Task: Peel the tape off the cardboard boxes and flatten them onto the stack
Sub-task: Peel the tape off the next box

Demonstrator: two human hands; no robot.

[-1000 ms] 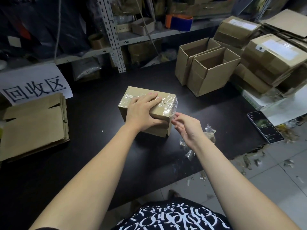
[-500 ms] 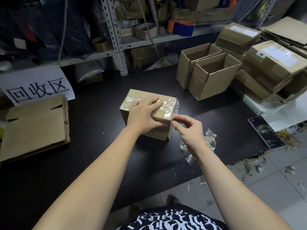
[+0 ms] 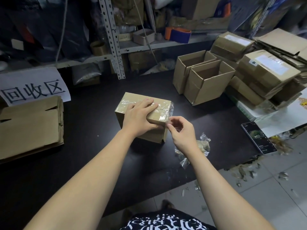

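From the head camera, the taped box is sitting closed in the middle of the black table. The left hand is lying flat across its top, fingers straight, pressing down so the box is not sliding under the pull. The right hand is working at the near right corner, thumb and forefinger apparently pinching a loose end of the clear tape. The stack of flattened cardboard is lying well apart on the left.

black table: taped box centre, flattened stack left, open boxes right, phone, tape scraps.
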